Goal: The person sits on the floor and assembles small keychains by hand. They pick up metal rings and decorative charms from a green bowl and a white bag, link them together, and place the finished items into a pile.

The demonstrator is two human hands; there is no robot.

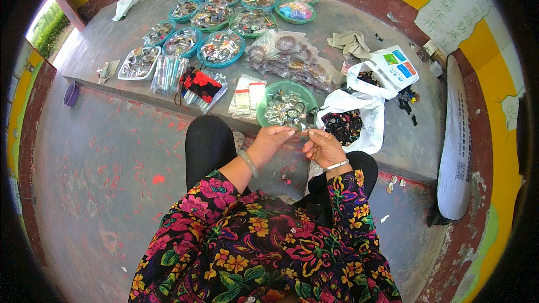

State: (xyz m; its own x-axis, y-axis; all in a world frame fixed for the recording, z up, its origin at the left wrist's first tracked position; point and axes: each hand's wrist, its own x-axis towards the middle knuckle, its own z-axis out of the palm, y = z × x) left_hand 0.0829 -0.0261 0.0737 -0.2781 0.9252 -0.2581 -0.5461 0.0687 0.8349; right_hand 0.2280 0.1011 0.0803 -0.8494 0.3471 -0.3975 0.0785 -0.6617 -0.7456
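Note:
My left hand (274, 137) and my right hand (324, 146) meet in front of my knees, fingers pinched. Between the fingertips is what looks like a small clear plastic bag (304, 126); its contents are too small to tell. Just beyond my hands stands a green basket (261, 113), holding small clear packets (286, 105) with dark loops in them. To its right, close by my right hand, an open white plastic bag (371, 141) holds a heap of dark, multicoloured small pieces (343, 127). Flat clear bags with white and red cards (245, 100) lie left of the basket.
Several blue and green baskets (220, 49) of packets fill the raised ledge, with a white tray (139, 63) at their left. A pile of clear bags (292, 59), a red-black pouch (200, 85) and another white bag (393, 68) lie nearer. A long grey-white padded board (452, 151) stands right.

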